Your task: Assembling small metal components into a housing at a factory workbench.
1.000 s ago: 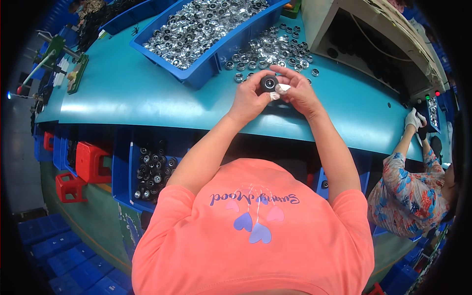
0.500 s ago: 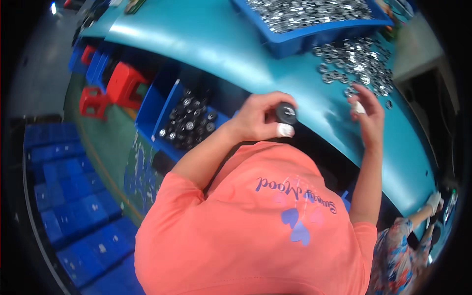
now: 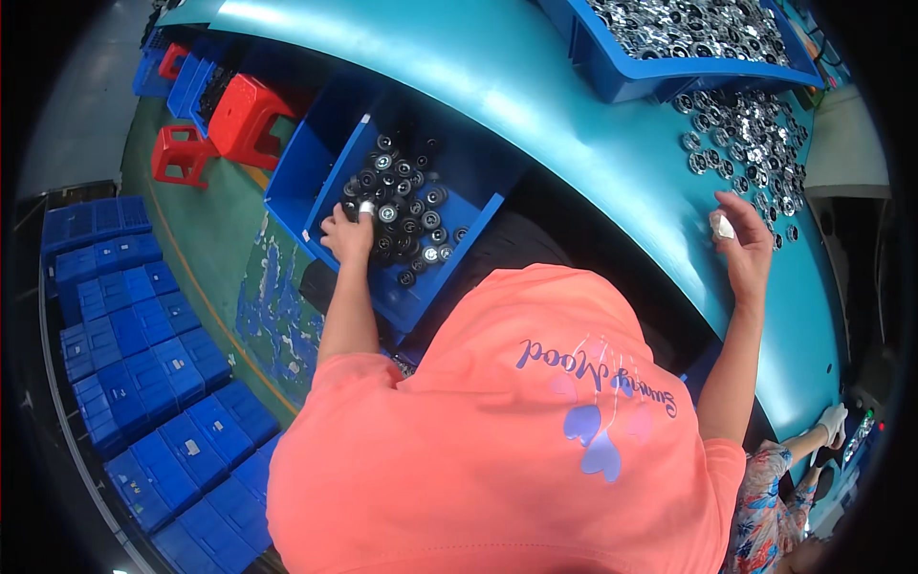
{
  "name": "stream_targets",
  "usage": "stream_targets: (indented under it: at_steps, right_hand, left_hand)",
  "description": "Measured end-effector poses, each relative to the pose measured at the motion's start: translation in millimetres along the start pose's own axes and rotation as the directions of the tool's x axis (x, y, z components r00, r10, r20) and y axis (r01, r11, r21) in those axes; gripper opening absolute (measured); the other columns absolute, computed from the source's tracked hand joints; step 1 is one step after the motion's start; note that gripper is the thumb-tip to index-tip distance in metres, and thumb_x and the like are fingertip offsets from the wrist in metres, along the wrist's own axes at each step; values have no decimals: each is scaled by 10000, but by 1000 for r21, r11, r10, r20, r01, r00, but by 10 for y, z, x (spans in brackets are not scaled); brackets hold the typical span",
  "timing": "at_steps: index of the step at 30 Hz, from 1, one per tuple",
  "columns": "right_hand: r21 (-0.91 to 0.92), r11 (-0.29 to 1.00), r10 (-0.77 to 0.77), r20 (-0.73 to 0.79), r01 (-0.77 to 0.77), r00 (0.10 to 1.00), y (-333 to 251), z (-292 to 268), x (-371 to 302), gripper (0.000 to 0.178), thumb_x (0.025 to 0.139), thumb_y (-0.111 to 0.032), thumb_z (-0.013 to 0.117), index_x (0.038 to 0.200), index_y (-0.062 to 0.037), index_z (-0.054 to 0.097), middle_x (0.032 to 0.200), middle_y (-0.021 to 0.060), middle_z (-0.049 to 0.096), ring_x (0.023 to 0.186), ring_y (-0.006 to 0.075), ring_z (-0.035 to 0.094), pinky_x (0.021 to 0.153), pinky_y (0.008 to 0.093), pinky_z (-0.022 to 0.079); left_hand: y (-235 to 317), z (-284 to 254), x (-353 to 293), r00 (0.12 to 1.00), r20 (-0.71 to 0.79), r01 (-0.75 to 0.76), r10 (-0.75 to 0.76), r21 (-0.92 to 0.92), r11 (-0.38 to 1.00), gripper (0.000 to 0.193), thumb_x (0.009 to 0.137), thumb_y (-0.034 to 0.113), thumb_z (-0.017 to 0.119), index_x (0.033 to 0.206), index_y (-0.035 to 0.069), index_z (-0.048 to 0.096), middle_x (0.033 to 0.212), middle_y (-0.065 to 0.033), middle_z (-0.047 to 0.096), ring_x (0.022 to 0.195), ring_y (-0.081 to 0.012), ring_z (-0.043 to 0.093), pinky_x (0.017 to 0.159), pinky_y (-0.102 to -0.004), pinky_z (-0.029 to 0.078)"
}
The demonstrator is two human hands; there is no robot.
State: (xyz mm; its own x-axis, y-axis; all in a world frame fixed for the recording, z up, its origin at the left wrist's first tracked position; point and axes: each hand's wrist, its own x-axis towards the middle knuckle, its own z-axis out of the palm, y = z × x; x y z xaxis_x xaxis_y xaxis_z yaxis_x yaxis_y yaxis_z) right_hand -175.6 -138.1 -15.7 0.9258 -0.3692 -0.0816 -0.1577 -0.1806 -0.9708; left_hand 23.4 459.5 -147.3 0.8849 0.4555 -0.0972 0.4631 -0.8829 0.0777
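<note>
The left hand (image 3: pixel 349 234) reaches over the near-left wall of a deep blue plastic bin (image 3: pixel 475 228), its fingers bent among small black-tyred wheels (image 3: pixel 386 213); whether they pinch one or have let go, I cannot tell. A white wrap (image 3: pixel 366 207) covers its thumb. The right hand (image 3: pixel 750 244), well apart, hangs above the bench edge with fingers loosely curved, a gap before its white-wrapped thumb, and nothing visible in it.

The step in hand looks like laying a wheel in with the others. The next move seems to call for the left hand to lift clear of the bin wall without dragging wheels along, and for the right to stay free.

The wheels lie loosely heaped to the right of the left fingers, dark and dull around bright silver centres, some face up, others tipped.

Beyond the right hand, shiny silver hubs (image 3: pixel 755 143) are scattered on the teal bench (image 3: pixel 612 143), beside a blue tray (image 3: pixel 636 81) heaped with more. Left of the left hand stand stacked blue crates (image 3: pixel 163 383); beyond it, a red stool (image 3: pixel 239 115).
</note>
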Motion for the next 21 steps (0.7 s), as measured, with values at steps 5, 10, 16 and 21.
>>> stream_targets:
  at_steps: [5,10,16,21]
  right_hand:
    - [-49,999,10,-35,-12,999,1,46,-4,346,904,-104,727,1244,-64,675,966,-30,649,784,33,556,609,183,398]
    - [-61,998,16,-12,-16,1000,-29,34,-10,329,912,-129,738,1229,-65,679,942,-41,646,753,24,543,601,180,389]
    - [-47,999,-22,29,24,999,-8,0,-26,321,901,-86,716,1218,-55,681,1019,-7,669,874,73,606,707,213,455]
    - [-44,998,-54,-5,54,999,-128,44,-113,298,870,-38,716,1168,-44,706,1086,48,691,997,142,666,872,276,532]
  left_hand:
    - [206,207,104,997,81,-2,13,-138,990,855,784,623,685,1497,226,429,1422,-202,495,1310,-450,442,1086,-546,364]
    - [720,360,-65,967,191,-90,169,-363,927,922,759,640,696,1528,222,404,1436,-227,494,1337,-436,448,1139,-524,302]
    - [1350,354,-257,904,225,-263,364,-379,887,885,745,552,748,1464,110,482,1419,-238,493,1314,-435,477,1096,-474,403]
    - [1311,170,-508,569,139,-777,810,-231,585,828,747,583,779,1344,41,592,1394,-259,505,1277,-435,505,1039,-459,461]
